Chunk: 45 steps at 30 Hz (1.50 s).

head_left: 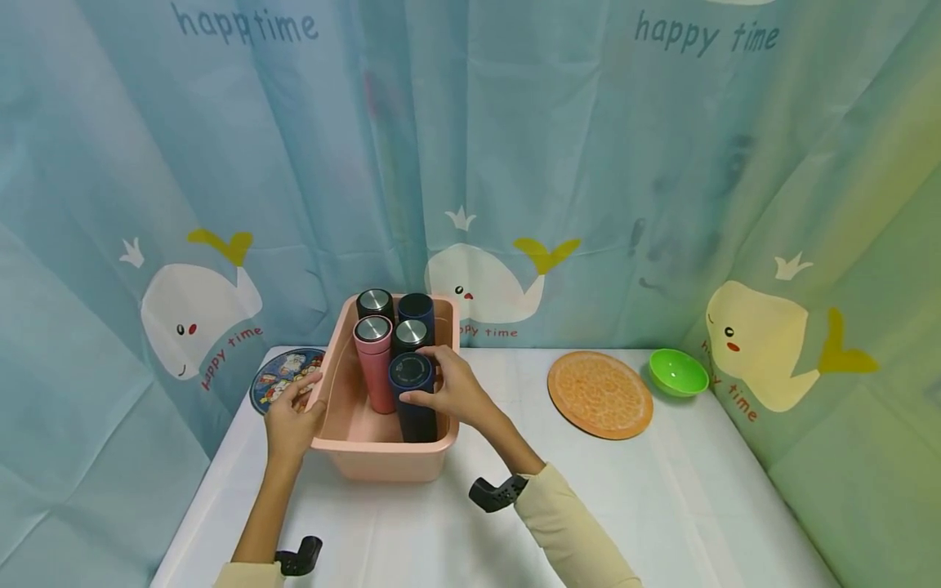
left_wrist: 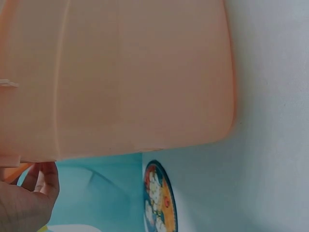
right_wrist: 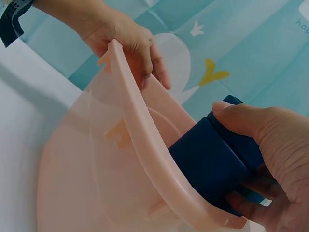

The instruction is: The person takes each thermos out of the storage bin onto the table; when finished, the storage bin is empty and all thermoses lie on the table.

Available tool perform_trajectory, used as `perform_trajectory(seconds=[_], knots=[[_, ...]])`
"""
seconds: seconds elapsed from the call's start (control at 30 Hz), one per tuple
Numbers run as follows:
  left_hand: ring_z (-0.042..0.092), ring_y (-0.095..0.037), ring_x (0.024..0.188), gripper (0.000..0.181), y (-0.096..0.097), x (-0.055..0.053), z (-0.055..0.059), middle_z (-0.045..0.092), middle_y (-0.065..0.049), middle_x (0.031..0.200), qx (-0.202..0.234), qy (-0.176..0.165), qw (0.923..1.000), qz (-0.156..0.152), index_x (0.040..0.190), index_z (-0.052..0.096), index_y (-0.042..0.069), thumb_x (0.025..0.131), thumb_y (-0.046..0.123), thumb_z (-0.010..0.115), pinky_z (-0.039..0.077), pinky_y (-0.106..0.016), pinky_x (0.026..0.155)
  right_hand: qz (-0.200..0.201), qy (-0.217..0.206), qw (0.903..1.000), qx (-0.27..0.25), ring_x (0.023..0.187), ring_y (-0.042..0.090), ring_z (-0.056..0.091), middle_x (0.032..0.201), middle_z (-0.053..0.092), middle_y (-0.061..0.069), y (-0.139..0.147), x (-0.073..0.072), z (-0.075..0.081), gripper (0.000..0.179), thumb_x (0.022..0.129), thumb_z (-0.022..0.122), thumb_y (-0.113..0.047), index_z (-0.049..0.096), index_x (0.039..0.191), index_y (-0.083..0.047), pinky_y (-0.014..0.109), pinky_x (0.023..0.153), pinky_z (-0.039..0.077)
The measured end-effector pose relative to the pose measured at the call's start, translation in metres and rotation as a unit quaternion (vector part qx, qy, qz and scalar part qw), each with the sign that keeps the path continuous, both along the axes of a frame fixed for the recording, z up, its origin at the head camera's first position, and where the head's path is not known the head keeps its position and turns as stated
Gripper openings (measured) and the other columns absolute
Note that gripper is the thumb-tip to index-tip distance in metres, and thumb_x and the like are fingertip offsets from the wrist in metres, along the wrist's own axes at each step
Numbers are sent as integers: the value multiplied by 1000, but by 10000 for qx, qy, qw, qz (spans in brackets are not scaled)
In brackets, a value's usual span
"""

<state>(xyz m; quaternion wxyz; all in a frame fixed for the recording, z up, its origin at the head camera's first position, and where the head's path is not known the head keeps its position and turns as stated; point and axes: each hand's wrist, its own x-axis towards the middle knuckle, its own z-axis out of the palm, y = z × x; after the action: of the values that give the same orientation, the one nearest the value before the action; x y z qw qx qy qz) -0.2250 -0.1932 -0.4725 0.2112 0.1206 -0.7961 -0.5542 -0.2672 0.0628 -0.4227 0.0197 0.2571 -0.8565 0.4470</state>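
Observation:
A pink plastic bin (head_left: 385, 467) stands at the left of the table with several insulated bottles upright inside. My right hand (head_left: 459, 388) grips a dark blue bottle (head_left: 417, 420) around its lid, at the bin's near right corner. In the right wrist view, thumb and fingers wrap that blue bottle (right_wrist: 207, 157) beside the rim. My left hand (head_left: 292, 420) holds the bin's left rim, seen also in the left wrist view as a hand (left_wrist: 29, 198) at the edge. Nearby in the bin are a pink bottle (head_left: 376, 371), black bottles (head_left: 376, 302) and another dark blue bottle (head_left: 416, 307).
A round patterned mat (head_left: 268, 380) lies behind the left hand, partly covered. To the right are an orange round mat (head_left: 600, 395) and a green bowl (head_left: 678, 373). A blue whale-print curtain (head_left: 515, 163) hangs around the white table (head_left: 662, 506).

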Motion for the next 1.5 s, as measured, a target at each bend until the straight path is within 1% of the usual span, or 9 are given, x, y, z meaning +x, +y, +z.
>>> perform_trajectory(seconds=[0.13,0.37,0.53,0.67,0.83,1.0,1.23,1.43,1.5], knots=[[64,-36,108,40,0,0,0,62,-24,129,33,-52,10000,-23,123,66,3,83,-2,67,40,3,69,-32,-116,9998,-159,83,17,58,108,67,11,0,1,0,70,72,86,-27,53,129,-3,21,65,52],[65,-32,107,41,1,-2,-1,64,-23,125,35,-103,9999,38,122,67,4,82,-2,68,42,2,69,-149,7,9994,-322,90,20,66,112,68,14,-2,2,-2,69,72,86,-25,54,128,0,25,76,57],[65,-31,107,40,0,-2,-1,65,-24,122,102,-98,9999,52,123,67,4,83,-1,68,43,1,69,-161,-13,9989,-437,91,23,68,111,68,15,-3,1,-3,69,72,86,-24,54,128,1,28,76,59],[64,-33,108,41,0,-2,-2,64,-24,124,102,-118,9999,14,123,66,4,83,-1,67,42,2,69,-229,50,9988,-420,88,22,68,110,69,15,-2,1,-1,68,73,85,-26,54,127,1,31,76,60],[64,-31,109,40,0,-2,-3,66,-23,122,107,-202,9997,48,123,66,5,83,0,67,42,1,69,-270,132,9985,-461,91,24,70,111,69,15,0,0,4,67,74,84,-27,54,128,0,37,77,60],[64,-30,109,40,0,-1,-4,66,-23,123,181,-190,9997,27,124,66,6,84,1,67,43,1,68,-248,273,9977,-562,93,25,71,112,69,14,1,1,14,68,73,84,-25,54,129,-1,33,76,60],[64,-26,107,40,0,-1,-3,65,-22,123,214,-187,9996,22,124,65,5,85,2,67,44,0,70,-233,414,9966,-666,90,23,71,110,69,12,4,5,33,68,74,84,-25,53,130,-2,27,71,60],[65,-26,106,40,0,-1,-2,66,-22,122,205,-177,9996,57,124,66,5,84,1,67,44,-1,69,-216,929,9925,-769,84,20,69,102,70,9,6,4,52,63,72,84,-25,57,125,-3,25,66,57],[65,-28,106,40,0,-1,-1,66,-23,122,200,-189,9996,63,124,66,5,84,2,67,44,-1,69,-155,1090,9903,-847,86,19,68,109,69,8,7,2,59,63,72,84,-25,57,126,-5,25,67,57]])
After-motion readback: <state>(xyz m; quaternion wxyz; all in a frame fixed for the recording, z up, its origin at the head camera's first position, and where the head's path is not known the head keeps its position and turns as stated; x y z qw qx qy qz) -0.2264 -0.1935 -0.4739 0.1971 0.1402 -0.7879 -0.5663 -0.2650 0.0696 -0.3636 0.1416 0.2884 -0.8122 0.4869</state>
